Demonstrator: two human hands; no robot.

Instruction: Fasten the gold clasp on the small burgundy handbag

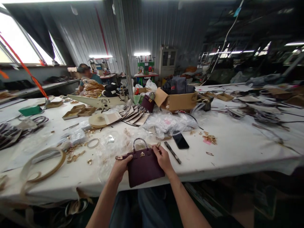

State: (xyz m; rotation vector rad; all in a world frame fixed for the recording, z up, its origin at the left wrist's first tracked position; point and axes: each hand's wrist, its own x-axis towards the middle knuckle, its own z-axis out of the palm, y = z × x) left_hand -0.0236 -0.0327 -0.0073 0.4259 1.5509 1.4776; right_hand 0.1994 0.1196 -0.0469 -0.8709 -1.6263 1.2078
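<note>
A small dark purple handbag (145,169) is held at the table's front edge, its front towards me. It has a gold-coloured clasp (142,154) and an arched top handle (140,139). My left hand (121,166) grips the bag's upper left side, where a strap end with a metal plate (119,157) sticks out. On the upper right side my right hand (163,157) is closed on the bag, with another metal-tipped strap end (158,144) at its fingertips. The fingers behind the bag are hidden.
Right of the bag lie a slim dark tool (173,152) and a phone (180,140). Clear plastic (111,148), tape rolls (42,164) and gold-coloured hardware (210,138) are spread about. Cardboard boxes (182,102) and a second purple bag (147,103) stand behind. A person (89,76) sits at the far left.
</note>
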